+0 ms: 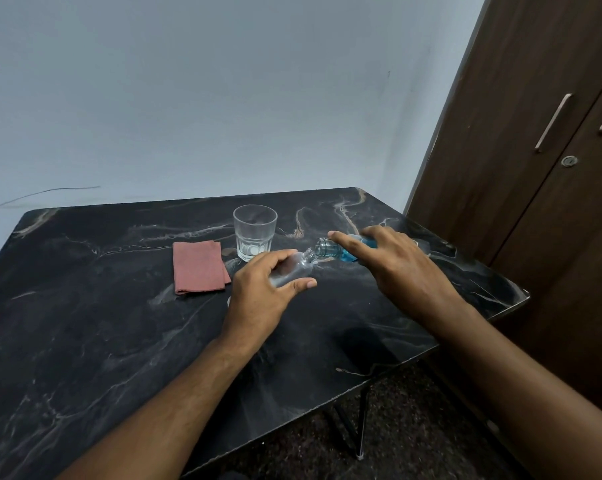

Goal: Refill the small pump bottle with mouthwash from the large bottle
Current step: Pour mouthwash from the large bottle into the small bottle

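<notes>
Left hand (261, 289) grips the small bottle (292, 268), tilted, neck open. Right hand (393, 268) grips the large bottle (337, 251), mouth just beside that neck.

Both bare forearms reach forward over the table. The left hand (264, 292) curls its fingers and thumb around a small clear plastic bottle (292, 268). The right hand (393, 265) grips a tilted clear bottle of blue liquid (337, 251), index finger extended along it.
</notes>
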Demonstrator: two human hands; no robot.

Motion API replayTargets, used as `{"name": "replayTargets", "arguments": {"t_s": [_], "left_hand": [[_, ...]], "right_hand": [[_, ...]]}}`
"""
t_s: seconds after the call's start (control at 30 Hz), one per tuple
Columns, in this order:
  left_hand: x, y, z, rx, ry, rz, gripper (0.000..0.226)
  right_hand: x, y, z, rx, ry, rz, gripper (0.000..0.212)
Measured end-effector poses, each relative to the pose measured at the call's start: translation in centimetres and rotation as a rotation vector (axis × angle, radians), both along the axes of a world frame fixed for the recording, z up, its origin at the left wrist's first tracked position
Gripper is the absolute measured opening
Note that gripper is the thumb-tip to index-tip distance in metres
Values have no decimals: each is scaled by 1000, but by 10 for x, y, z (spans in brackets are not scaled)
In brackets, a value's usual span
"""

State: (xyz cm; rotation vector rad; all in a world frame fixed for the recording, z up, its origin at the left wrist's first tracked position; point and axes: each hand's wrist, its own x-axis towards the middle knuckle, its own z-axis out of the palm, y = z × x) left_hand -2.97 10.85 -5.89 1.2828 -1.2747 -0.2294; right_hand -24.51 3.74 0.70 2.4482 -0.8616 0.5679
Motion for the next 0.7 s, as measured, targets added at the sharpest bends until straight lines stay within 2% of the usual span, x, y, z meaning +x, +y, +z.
{"name": "replayTargets", "arguments": {"t_s": [0.7], "left_hand": [[0, -1, -1, 33, 1, -11, 50]], "right_hand": [[3, -2, -3, -19, -24, -6, 88]]}}
